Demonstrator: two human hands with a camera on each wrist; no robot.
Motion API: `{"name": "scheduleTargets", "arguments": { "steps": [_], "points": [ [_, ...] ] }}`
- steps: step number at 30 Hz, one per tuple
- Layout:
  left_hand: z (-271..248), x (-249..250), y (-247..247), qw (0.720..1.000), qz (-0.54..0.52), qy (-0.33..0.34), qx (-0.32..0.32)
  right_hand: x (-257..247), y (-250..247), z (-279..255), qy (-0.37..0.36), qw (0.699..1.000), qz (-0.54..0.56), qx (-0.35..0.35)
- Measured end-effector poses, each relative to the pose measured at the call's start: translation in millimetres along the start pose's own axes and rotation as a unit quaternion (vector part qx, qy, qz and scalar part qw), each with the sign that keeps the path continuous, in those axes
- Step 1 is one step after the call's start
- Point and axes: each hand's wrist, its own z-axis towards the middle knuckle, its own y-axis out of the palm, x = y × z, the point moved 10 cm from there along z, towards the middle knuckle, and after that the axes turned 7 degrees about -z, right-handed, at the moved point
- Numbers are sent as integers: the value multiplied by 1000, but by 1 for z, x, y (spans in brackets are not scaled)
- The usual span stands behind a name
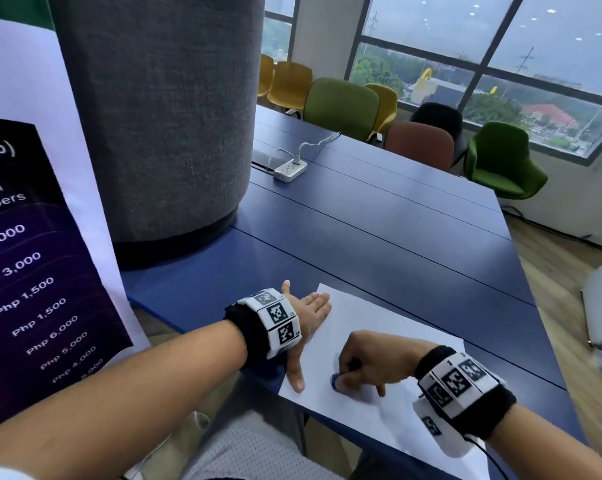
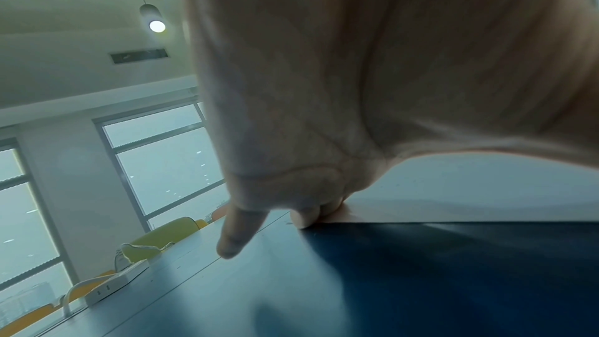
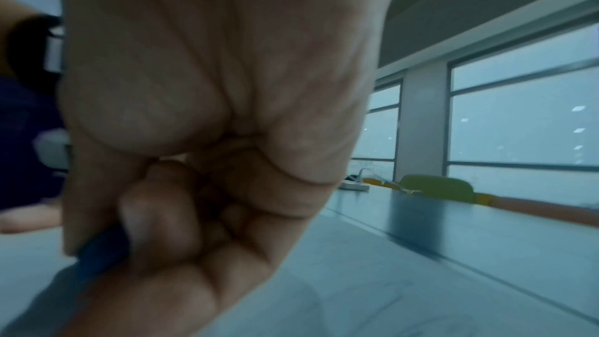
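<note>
Right hand (image 1: 365, 358) pinching blue object (image 1: 335, 381), on paper (image 1: 379, 317)

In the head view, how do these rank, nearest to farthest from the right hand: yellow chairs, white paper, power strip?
1. White paper: directly under the right hand, which pinches a small blue object.
2. Power strip: farther up the blue table, beside the grey pillar.
3. Yellow chairs: beyond the table's far end, near the window.
</note>
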Motion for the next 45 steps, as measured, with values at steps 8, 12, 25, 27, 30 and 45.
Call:
{"name": "scheduleTargets", "arguments": {
  "steps": [8, 12, 25, 27, 30, 45],
  "points": [
    [0, 0, -1, 1000, -1, 0, -1, 3, -4, 2, 7, 999, -35, -1],
    [2, 0, 1, 1000, -9, 2, -3, 8, -16, 5, 7, 998, -26, 48],
    [3, -3, 2, 999, -29, 19, -2, 66, -81, 24, 128, 962, -123, 207],
    [2, -4, 2, 999, -44, 29, 2, 44, -71, 23, 93, 956, -192, 200],
    [2, -2, 1, 999, -36, 29, 2, 15, -55, 19, 30, 948, -254, 188],
    [6, 0, -15, 997, -48, 42, 41, 63, -66, 12, 139, 953, -151, 223]
  ]
}}
